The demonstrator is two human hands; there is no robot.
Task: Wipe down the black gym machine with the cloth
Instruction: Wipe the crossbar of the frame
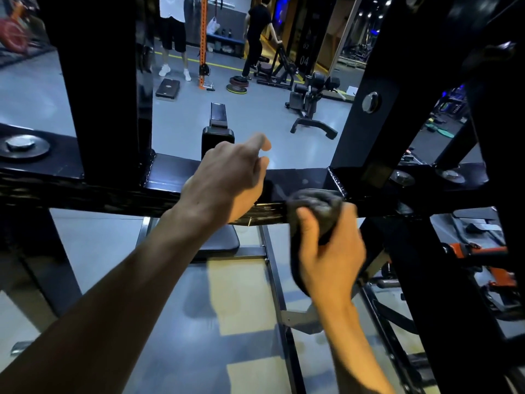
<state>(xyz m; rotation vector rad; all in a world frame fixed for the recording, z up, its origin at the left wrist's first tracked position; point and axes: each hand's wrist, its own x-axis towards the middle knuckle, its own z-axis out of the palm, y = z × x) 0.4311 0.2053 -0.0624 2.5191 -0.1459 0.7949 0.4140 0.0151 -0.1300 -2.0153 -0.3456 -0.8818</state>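
The black gym machine fills the view; its horizontal crossbeam (298,180) runs left to right, with uprights at the left and right. My right hand (329,251) grips a dark grey cloth (318,206) and presses it against the front of the beam, just left of the right upright's welded joint. My left hand (227,177) hangs over the beam's middle with fingers loosely curled downward and nothing visible in it; whether it touches the beam I cannot tell.
A black bench pad (218,135) lies beyond the beam. Bolts (25,146) stud the frame at left and right. Two people (258,35) stand at the back among weight plates (237,85) and another machine (312,103). Orange equipment (483,251) sits at the right.
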